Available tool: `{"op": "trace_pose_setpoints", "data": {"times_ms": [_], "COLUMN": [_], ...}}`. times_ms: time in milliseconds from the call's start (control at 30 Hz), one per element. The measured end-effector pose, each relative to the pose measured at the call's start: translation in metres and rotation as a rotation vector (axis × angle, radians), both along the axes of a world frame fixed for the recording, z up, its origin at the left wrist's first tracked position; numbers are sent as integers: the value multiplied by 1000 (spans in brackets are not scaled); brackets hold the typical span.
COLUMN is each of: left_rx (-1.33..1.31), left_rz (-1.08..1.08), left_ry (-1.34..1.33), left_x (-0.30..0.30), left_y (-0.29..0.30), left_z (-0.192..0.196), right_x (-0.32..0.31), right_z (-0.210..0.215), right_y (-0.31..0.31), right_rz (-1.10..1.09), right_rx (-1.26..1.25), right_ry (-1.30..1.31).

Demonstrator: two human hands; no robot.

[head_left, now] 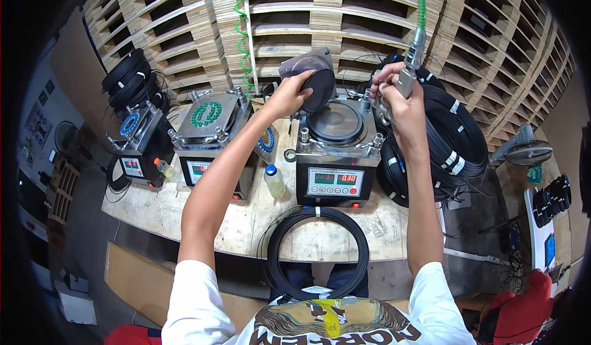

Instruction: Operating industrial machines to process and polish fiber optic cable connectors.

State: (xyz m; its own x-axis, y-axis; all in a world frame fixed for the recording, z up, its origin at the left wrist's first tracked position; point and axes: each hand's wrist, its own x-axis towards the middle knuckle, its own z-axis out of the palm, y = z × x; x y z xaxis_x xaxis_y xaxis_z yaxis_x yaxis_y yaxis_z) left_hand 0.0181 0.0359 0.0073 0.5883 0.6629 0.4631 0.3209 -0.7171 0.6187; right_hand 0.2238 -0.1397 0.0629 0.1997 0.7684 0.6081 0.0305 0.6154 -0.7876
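Note:
My left hand (288,98) is closed on a thin black round pad (319,91), tilted above the back left of the middle polishing machine (335,159). Right behind the pad is a grey metal plate (317,56); whether my fingers grip it too is hidden. In my right hand (403,101) is a metal air blow gun (406,81), its fitting joined to a green hose (421,6) from above. The gun is held over the machine's right back corner. Beneath both hands, the machine's dark round platen (335,122) lies uncovered between corner posts.
Two more polishing machines (209,120) (136,134) stand left, topped with green and blue rings of connectors. A blue-capped bottle (274,182) is beside the middle machine. A black cable coil (278,237) overhangs the table's front edge. Large cable coils (458,132) crowd the right; stacked pallets (345,12) rise behind.

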Motion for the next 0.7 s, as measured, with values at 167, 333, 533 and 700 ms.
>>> {"op": "trace_pose_setpoints", "data": {"times_ms": [167,333,533,700], "left_rx": [59,189,157,181], "left_rz": [-24,-228,-443,-473], "left_ry": [1,611,782,709], "left_x": [0,30,22,20], "left_y": [-8,-43,-28,-18], "left_z": [1,15,-8,-15], "right_x": [-6,25,53,65], "right_z": [17,14,12,9], "right_y": [-16,-10,-9,-9], "right_rz": [-47,16,3,19], "right_rx": [-91,-167,-225,-241], "right_ry": [-123,-54,-13,-20]}}
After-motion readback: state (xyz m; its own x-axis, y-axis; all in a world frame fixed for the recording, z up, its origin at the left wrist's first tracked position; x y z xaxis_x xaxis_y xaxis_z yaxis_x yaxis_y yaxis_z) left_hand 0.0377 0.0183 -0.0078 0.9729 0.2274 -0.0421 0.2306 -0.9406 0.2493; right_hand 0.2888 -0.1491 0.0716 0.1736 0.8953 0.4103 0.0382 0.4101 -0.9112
